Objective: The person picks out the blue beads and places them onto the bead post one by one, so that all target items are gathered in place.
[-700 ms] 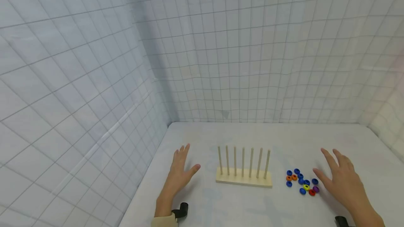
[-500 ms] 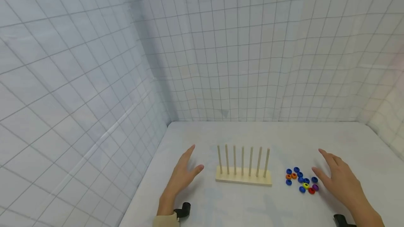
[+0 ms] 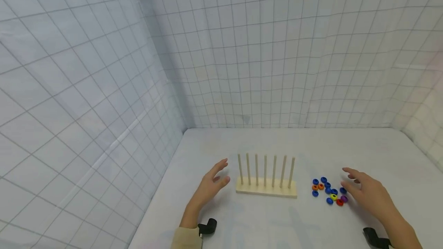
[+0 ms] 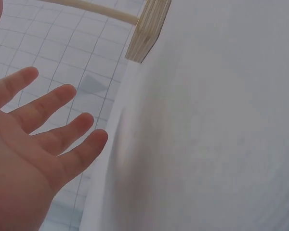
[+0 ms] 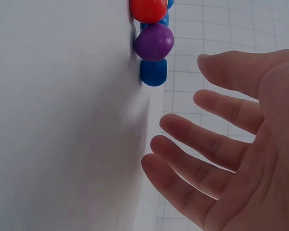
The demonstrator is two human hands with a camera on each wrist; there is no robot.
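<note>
Just beside right hand (image 3: 368,196) | beads (image 3: 328,190) | near left hand (image 3: 209,188) | peg rack (image 3: 266,191)

From the near side, the head view looks forward and down over the table (image 3: 256,222) to the far wall (image 3: 263,49). Both wrist views face that wall too, low, close and turned sideways: at the left hand (image 3: 207,188), sharing the rack (image 3: 266,192) with the head view; at the right hand (image 3: 370,195), the beads (image 3: 328,190).

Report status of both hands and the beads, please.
Left hand empty, beside peg rack. Right hand empty, near beads. Beads loose, pegs bare. No obstruction visible.
</note>
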